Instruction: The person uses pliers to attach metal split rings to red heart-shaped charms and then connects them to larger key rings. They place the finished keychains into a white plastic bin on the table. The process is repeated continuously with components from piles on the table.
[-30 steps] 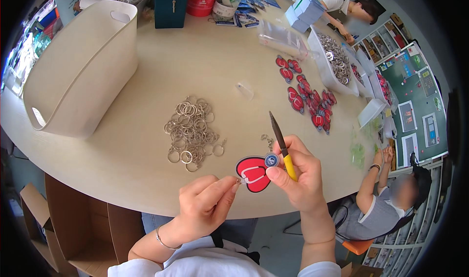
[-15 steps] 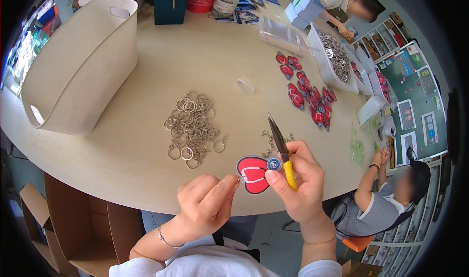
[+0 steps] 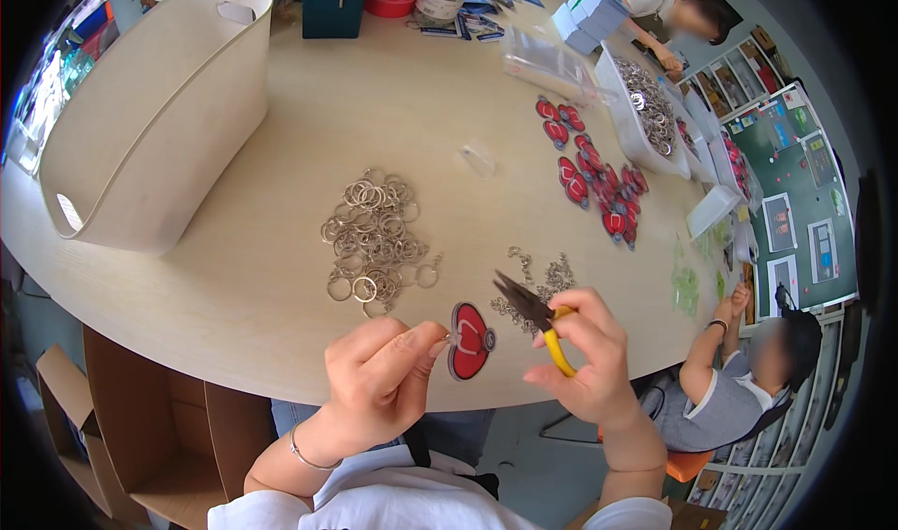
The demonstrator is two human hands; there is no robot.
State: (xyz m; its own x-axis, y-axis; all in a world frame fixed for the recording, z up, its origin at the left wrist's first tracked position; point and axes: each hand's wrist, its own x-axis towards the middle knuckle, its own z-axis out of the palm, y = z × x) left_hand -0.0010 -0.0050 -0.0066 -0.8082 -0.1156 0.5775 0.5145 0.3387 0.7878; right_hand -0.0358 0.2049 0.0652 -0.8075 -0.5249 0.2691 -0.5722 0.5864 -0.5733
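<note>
Between thumb and fingertips, my left hand (image 3: pixel 385 376) pinches one end of a red heart-shaped charm (image 3: pixel 468 343) with a dark rim and a white stethoscope-like line on it. Whatever small fitting sits inside that pinch is hidden. My right hand (image 3: pixel 594 357) holds pliers (image 3: pixel 554 350) with yellow handles. Their dark jaws are slightly apart and point up and left, above the charm and not touching it. Short metal chains (image 3: pixel 552 287) lie in a small heap beyond the pliers. To their left is a pile of metal key rings (image 3: pixel 369 235).
More red charms (image 3: pixel 608 198) are scattered at the right, beside a white tray of metal rings (image 3: pixel 645 100). A tall beige bin (image 3: pixel 154 128) fills the table's left. A clear plastic piece (image 3: pixel 477 159) lies mid-table. Two people sit at the right and far right.
My right hand has let go of the charm and moved slightly right. The pliers have tilted further left and their jaws have parted. The charm has turned in my left fingers.
</note>
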